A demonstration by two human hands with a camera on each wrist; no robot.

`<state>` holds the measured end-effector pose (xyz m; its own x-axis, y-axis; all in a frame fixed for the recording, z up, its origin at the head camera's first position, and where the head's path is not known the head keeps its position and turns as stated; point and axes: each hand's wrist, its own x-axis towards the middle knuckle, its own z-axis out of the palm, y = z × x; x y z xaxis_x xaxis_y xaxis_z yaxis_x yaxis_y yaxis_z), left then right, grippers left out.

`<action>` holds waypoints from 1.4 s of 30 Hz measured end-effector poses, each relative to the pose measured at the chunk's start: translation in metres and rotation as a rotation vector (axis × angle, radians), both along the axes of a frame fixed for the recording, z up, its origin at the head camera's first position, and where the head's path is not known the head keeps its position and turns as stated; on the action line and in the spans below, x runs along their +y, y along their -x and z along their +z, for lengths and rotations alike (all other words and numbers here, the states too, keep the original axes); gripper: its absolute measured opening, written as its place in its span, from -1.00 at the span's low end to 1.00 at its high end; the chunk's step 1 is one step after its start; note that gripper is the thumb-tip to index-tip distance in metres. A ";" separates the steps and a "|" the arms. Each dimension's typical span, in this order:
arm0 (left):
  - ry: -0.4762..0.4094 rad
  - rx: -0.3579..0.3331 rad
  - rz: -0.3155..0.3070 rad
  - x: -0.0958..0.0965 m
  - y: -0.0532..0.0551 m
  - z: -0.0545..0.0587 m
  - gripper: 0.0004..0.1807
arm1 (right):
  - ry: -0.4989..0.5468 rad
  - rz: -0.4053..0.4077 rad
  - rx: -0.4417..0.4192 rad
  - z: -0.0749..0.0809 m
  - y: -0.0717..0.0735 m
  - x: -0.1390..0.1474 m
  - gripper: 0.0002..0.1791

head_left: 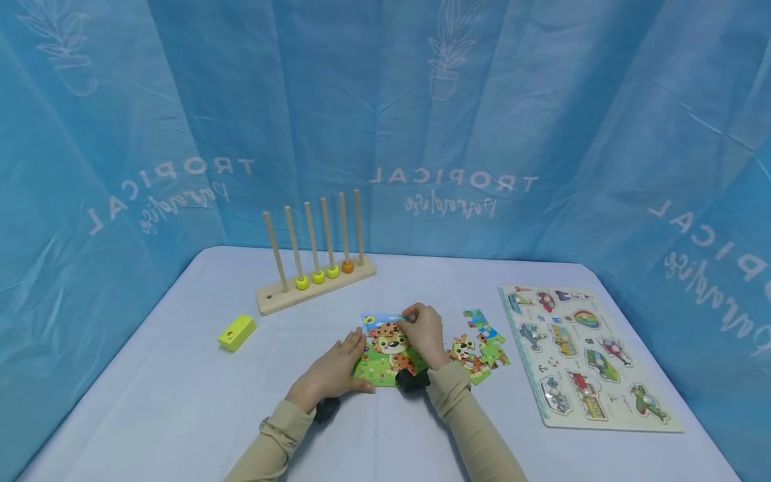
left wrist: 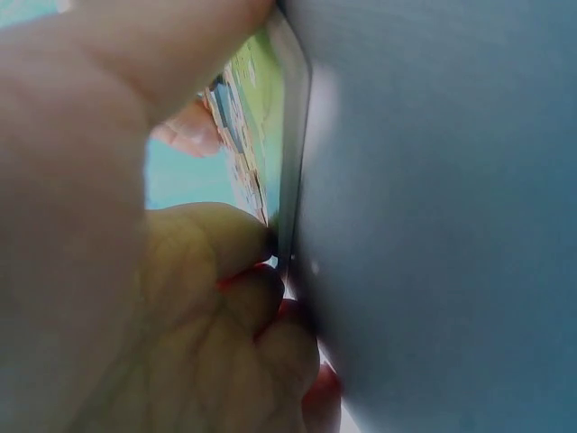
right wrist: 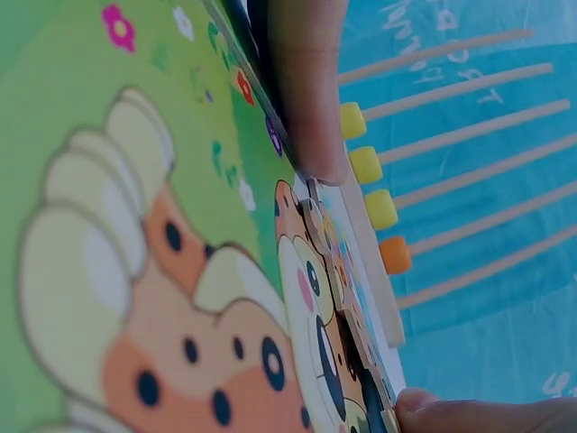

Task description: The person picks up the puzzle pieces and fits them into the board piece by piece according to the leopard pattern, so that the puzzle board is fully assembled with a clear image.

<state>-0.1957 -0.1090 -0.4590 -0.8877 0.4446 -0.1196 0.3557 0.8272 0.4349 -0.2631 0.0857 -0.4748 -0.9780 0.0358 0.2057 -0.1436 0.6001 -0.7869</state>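
A jigsaw puzzle with a spotted leopard cub on green grass lies flat in a shallow tray. My left hand holds its left side, fingers along the left edge and thumb at the near corner; the left wrist view shows the fingertips against the tray's rim. At the puzzle's far right my right hand pinches a puzzle piece, largely hidden by the fingers. The right wrist view shows raised piece edges and a fingertip beside them.
More leopard puzzle pieces lie right of the right hand. Farther right is a knobbed vehicle puzzle board. At the back left stands a wooden peg rack with yellow and orange beads; a yellow block lies nearer. Blue curtains surround the table.
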 end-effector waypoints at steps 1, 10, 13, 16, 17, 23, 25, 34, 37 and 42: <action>-0.001 0.000 0.000 0.000 0.000 0.000 0.10 | -0.003 0.007 0.008 0.000 0.000 0.000 -0.87; -0.005 -0.001 -0.002 0.000 0.000 0.000 0.09 | 0.020 0.077 -0.002 -0.005 0.001 0.003 -0.85; -0.008 0.001 0.000 0.000 0.001 0.000 0.09 | 0.102 0.117 -0.071 -0.003 0.004 0.011 -0.82; -0.008 0.000 0.003 0.000 0.001 -0.001 0.10 | 0.215 0.151 -0.149 -0.001 0.007 0.021 -0.77; -0.006 0.000 0.003 0.000 0.001 -0.002 0.10 | 0.252 0.161 -0.168 0.000 0.008 0.025 -0.75; -0.008 0.000 -0.001 0.000 0.000 0.000 0.10 | 0.351 0.178 -0.183 0.004 0.013 0.046 -0.69; -0.010 0.004 -0.005 0.000 0.000 0.001 0.10 | 0.358 0.151 -0.190 0.007 0.014 0.054 -0.67; -0.013 0.006 -0.005 -0.001 0.000 0.002 0.09 | 0.215 -0.173 -0.115 0.012 0.015 0.097 -0.59; -0.020 -0.001 -0.003 -0.001 -0.001 0.001 0.10 | 0.166 -0.281 -0.099 0.009 0.014 0.106 -0.54; -0.013 -0.002 -0.002 -0.001 -0.001 0.000 0.10 | 0.083 -0.369 -0.104 0.003 0.013 0.110 -0.46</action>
